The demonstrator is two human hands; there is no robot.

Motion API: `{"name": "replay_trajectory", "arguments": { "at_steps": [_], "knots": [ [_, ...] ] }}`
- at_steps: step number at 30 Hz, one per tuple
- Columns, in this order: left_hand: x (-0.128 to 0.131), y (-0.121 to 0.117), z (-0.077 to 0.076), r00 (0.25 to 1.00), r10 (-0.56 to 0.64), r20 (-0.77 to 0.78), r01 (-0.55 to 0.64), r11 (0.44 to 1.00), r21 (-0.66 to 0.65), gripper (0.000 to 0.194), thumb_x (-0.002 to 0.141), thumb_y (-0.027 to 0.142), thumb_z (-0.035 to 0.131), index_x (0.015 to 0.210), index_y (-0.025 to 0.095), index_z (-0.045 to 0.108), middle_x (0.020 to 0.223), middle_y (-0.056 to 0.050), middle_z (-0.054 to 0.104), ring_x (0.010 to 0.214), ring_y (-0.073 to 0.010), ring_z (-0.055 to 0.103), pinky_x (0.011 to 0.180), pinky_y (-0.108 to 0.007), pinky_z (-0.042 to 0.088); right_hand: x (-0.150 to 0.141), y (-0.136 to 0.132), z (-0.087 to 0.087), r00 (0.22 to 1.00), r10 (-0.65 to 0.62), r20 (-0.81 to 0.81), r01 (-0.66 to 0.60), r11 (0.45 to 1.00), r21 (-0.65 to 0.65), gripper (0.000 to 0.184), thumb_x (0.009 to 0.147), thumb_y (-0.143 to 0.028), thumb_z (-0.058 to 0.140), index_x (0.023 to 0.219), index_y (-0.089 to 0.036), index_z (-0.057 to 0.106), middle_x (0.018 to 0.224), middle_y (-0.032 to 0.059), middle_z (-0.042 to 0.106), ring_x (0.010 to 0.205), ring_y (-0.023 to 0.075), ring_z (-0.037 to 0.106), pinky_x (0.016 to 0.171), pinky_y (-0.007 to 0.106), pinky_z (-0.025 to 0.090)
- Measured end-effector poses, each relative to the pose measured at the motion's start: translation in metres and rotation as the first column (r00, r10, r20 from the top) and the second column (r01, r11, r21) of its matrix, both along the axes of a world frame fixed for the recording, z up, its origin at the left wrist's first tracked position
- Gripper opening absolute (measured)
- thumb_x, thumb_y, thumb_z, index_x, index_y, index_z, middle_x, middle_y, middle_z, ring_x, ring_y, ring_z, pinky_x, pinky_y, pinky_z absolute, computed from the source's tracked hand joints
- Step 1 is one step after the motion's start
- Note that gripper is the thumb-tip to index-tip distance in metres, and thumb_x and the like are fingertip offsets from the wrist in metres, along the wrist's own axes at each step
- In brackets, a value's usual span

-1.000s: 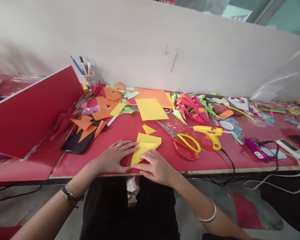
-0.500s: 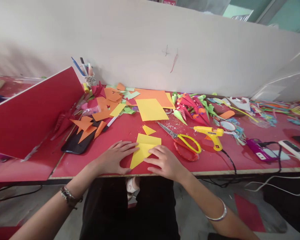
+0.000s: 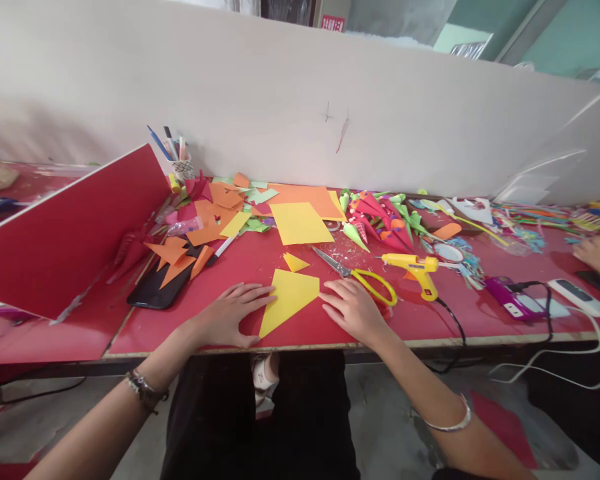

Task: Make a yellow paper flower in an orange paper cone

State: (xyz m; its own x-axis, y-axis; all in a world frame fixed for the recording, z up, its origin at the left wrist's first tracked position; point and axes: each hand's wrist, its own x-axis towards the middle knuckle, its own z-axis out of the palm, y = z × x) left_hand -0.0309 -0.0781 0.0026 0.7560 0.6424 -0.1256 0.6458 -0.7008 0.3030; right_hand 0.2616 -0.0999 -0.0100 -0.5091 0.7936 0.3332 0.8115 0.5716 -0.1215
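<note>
A folded yellow paper triangle [image 3: 289, 297] lies flat near the front edge of the red table [image 3: 220, 280]. My left hand [image 3: 230, 317] rests flat beside it, fingers spread, fingertips touching the paper's left edge. My right hand [image 3: 353, 308] lies open on the table just right of the paper, next to the yellow-handled scissors [image 3: 367, 277]. A small yellow scrap [image 3: 295, 262] sits just beyond the triangle.
A yellow glue gun [image 3: 415, 270] with its cord lies right of the scissors. Paper cones [image 3: 380, 220], orange and yellow sheets [image 3: 300, 223], a black phone [image 3: 155, 290], a pen cup [image 3: 180, 163] and a red board [image 3: 65, 233] crowd the table. Another person's hand [image 3: 597, 253] shows far right.
My right hand slid off the yellow paper to the right, toward the scissors. The paper now lies flatter as a single triangle. My left hand stayed put.
</note>
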Motion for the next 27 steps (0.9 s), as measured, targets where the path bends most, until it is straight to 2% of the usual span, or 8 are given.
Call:
{"name": "replay_trajectory", "arguments": {
  "at_steps": [5, 7, 9, 13, 16, 21, 24, 27],
  "knots": [
    [-0.002, -0.001, 0.003, 1.000, -0.004, 0.012, 0.004, 1.000, -0.023, 0.076, 0.069, 0.042, 0.055, 0.135, 0.032, 0.018, 0.143, -0.001, 0.023, 0.128, -0.0273, 0.022, 0.103, -0.046, 0.020, -0.013, -0.015, -0.002, 0.998, 0.064, -0.018, -0.066, 0.992, -0.109, 0.040, 0.085, -0.032, 0.041, 0.125, -0.022, 0.043, 0.126, 0.0069, 0.048, 0.118, 0.0198, 0.040, 0.099, 0.040, 0.031],
    [0.002, -0.007, 0.007, 0.998, 0.022, 0.053, -0.021, 1.000, -0.022, 0.073, 0.072, 0.040, 0.054, 0.135, 0.029, 0.019, 0.142, -0.004, 0.023, 0.127, -0.0268, 0.023, 0.102, -0.044, 0.024, -0.026, -0.025, -0.001, 0.996, 0.092, -0.004, -0.092, 0.984, -0.150, 0.043, 0.085, -0.039, 0.041, 0.125, -0.022, 0.042, 0.128, 0.0083, 0.045, 0.117, 0.0208, 0.039, 0.100, 0.043, 0.026],
    [0.010, -0.016, 0.011, 0.992, 0.058, 0.111, -0.060, 0.998, 0.013, 0.068, 0.076, 0.039, 0.051, 0.135, 0.027, 0.021, 0.140, -0.006, 0.025, 0.126, -0.0253, 0.025, 0.100, -0.042, 0.027, -0.042, -0.037, 0.000, 0.997, 0.073, -0.003, -0.072, 0.985, -0.154, 0.045, 0.084, -0.044, 0.041, 0.122, -0.022, 0.046, 0.121, 0.0106, 0.050, 0.109, 0.0229, 0.045, 0.099, 0.047, 0.023],
    [0.033, -0.041, 0.010, 0.987, 0.053, 0.153, -0.071, 0.991, 0.115, 0.065, 0.074, 0.048, 0.053, 0.130, 0.026, 0.029, 0.134, -0.006, 0.036, 0.121, -0.0262, 0.033, 0.098, -0.043, 0.030, -0.067, -0.053, 0.005, 0.997, 0.082, -0.014, -0.083, 0.974, -0.210, 0.044, 0.082, -0.043, 0.046, 0.119, -0.020, 0.046, 0.104, 0.0101, 0.056, 0.095, 0.0220, 0.049, 0.086, 0.040, 0.033],
    [0.040, -0.054, 0.002, 0.988, 0.103, 0.119, -0.120, 0.981, 0.150, 0.060, 0.075, 0.050, 0.052, 0.126, 0.023, 0.036, 0.127, -0.007, 0.045, 0.113, -0.0257, 0.041, 0.094, -0.041, 0.035, -0.066, -0.053, 0.008, 0.996, 0.086, -0.033, -0.091, 0.970, -0.224, 0.038, 0.077, -0.038, 0.055, 0.111, -0.021, 0.050, 0.112, 0.0090, 0.053, 0.101, 0.0219, 0.047, 0.086, 0.038, 0.033],
    [0.034, -0.056, -0.004, 0.991, 0.083, 0.104, -0.102, 0.976, 0.195, 0.049, 0.080, 0.035, 0.049, 0.126, 0.021, 0.036, 0.126, -0.005, 0.047, 0.110, -0.0225, 0.045, 0.094, -0.036, 0.036, -0.042, -0.045, 0.006, 0.996, 0.087, 0.028, -0.080, 0.979, -0.189, 0.045, 0.076, -0.030, 0.057, 0.119, -0.025, 0.043, 0.133, 0.0091, 0.038, 0.122, 0.0241, 0.032, 0.099, 0.048, 0.017],
    [0.037, -0.057, -0.001, 0.991, 0.086, 0.101, -0.106, 0.972, 0.211, 0.045, 0.079, 0.036, 0.051, 0.121, 0.021, 0.042, 0.121, -0.005, 0.051, 0.107, -0.0228, 0.047, 0.093, -0.038, 0.036, -0.042, -0.049, 0.000, 0.997, 0.058, 0.056, -0.048, 0.986, -0.159, 0.046, 0.078, -0.025, 0.056, 0.121, -0.030, 0.041, 0.126, 0.0080, 0.045, 0.113, 0.0229, 0.041, 0.098, 0.051, 0.013],
    [0.047, -0.062, -0.001, 0.991, 0.114, 0.073, -0.128, 0.964, 0.234, 0.047, 0.077, 0.039, 0.054, 0.118, 0.019, 0.044, 0.115, -0.007, 0.055, 0.101, -0.0247, 0.051, 0.085, -0.039, 0.041, -0.056, -0.058, -0.006, 0.999, -0.027, 0.031, 0.032, 0.990, -0.139, 0.038, 0.077, -0.021, 0.057, 0.114, -0.026, 0.049, 0.104, 0.0077, 0.057, 0.097, 0.0217, 0.050, 0.095, 0.049, 0.018]
  ]
}}
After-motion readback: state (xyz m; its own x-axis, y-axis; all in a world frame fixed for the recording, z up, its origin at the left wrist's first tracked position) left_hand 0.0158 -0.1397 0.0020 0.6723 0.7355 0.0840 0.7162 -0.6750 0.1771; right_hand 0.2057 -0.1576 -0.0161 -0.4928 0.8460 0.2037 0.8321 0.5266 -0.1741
